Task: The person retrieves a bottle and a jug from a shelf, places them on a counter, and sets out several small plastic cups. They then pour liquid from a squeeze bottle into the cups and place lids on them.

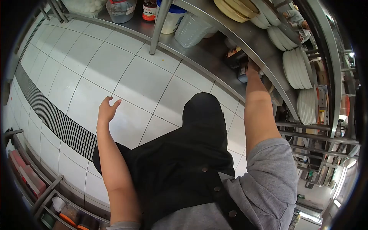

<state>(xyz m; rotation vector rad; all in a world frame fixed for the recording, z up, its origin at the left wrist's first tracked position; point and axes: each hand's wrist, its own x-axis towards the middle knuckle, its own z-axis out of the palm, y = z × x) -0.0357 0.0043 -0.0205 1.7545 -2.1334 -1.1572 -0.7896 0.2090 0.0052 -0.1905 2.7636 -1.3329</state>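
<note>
My left hand point(109, 109) hangs over the white tiled floor point(153, 84), thumb and fingers apart, holding nothing. On the right, my right hand point(253, 68) reaches in under the upper steel shelf, beside dark bottles point(236, 57) on the lower shelf point(214, 65). Its fingers are hidden by shadow and the shelf edge, so whether it grips a bottle cannot be made out. Next to the bottles, a clear measuring jug point(191, 30) stands on the lower shelf.
Stacked white plates point(297, 69) and yellowish bowls point(237, 8) sit on the upper shelf. A steel leg point(160, 27) rises left of the jug. A floor drain grate point(53, 113) runs at left. Containers point(69, 212) fill a rack at bottom left.
</note>
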